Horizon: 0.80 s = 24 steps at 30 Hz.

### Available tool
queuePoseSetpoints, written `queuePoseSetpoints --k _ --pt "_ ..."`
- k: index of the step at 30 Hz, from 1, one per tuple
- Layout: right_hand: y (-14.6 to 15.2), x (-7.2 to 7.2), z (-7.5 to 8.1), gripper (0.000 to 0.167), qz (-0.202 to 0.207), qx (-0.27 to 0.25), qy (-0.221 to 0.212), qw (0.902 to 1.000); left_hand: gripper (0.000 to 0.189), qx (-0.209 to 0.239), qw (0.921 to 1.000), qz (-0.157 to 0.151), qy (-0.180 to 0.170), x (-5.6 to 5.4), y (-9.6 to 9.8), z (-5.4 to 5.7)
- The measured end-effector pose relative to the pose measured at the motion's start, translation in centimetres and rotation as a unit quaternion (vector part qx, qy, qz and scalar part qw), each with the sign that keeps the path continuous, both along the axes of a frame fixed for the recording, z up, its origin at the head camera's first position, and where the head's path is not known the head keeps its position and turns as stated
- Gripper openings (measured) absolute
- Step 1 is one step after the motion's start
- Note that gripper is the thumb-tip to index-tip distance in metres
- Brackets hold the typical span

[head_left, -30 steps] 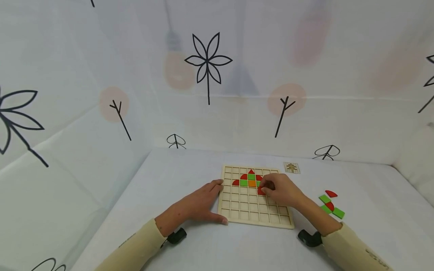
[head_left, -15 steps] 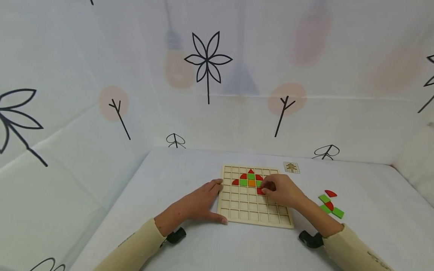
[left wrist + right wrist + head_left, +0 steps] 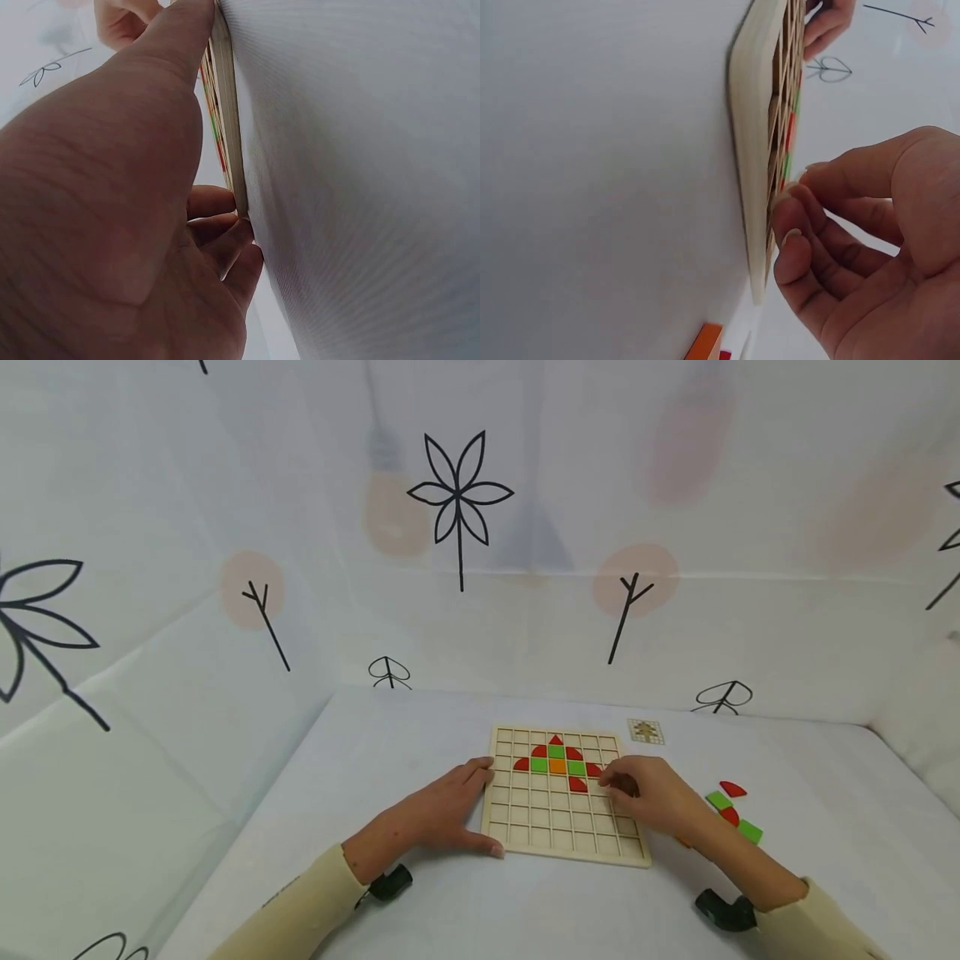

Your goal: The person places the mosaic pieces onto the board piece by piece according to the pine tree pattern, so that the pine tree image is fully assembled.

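Tabletop (image 3: 405, 739), white, under everything. Pale wooden grid board (image 3: 540, 817) lies flat, same place as half a second ago. Left hand (image 3: 450, 810) also unchanged: relaxed fingers on the board's left edge, thumb at the near-left corner, probably steadying. Right hand (image 3: 648, 789) is the change: fingertips were on the lower red tile, now shifted right; fingers loosely bent, no tile showing between them, contact with the wood unclear. Tree-pattern card (image 3: 646, 732) just past the board's far-right corner, untouched. Shift fully uncovers the green square tile (image 3: 576, 768) right of the orange square tile (image 3: 557, 767), plus a red quarter-round tile (image 3: 593, 770) ending that row; row now reads matched both sides. Lower red quarter-round tile (image 3: 577, 784) sits in the cell below that green one, apparently let go. No partner on the left of its row, so pattern looks unfinished. Loose red quarter-round (image 3: 732, 788) and loose green square (image 3: 749, 832) lie right of the board, near the forearm.
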State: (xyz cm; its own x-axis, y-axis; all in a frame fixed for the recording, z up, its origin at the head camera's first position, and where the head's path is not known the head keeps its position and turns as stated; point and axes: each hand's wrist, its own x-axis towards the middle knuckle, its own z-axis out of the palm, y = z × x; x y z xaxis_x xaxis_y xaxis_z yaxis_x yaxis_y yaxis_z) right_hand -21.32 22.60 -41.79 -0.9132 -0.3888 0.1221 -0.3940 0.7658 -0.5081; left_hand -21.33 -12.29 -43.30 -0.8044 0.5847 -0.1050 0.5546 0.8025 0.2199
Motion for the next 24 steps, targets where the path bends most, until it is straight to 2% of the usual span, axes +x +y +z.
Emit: queuePoseSetpoints --k 4,9,16,20,24 --pt "0.9 0.9 0.2 0.010 0.004 0.010 0.010 0.9999 0.126 0.002 1.0000 -0.001 0.001 0.0 0.0 0.0" --pt "2.3 2.0 0.4 0.014 0.007 0.014 0.043 0.9990 0.126 0.003 1.0000 -0.004 0.002 0.1 0.0 0.1" --pt "4.2 3.4 0.4 0.019 -0.022 0.037 0.057 0.9974 0.124 0.002 1.0000 -0.004 0.005 0.2 0.0 0.2" --pt "5.4 4.1 0.2 0.025 -0.013 0.029 0.091 0.9954 0.123 0.003 1.0000 -0.004 0.004 0.1 0.0 0.2" --pt "6.6 4.6 0.2 0.028 -0.016 0.026 0.101 0.9944 0.123 0.003 1.0000 -0.004 0.004 0.1 0.0 0.2"
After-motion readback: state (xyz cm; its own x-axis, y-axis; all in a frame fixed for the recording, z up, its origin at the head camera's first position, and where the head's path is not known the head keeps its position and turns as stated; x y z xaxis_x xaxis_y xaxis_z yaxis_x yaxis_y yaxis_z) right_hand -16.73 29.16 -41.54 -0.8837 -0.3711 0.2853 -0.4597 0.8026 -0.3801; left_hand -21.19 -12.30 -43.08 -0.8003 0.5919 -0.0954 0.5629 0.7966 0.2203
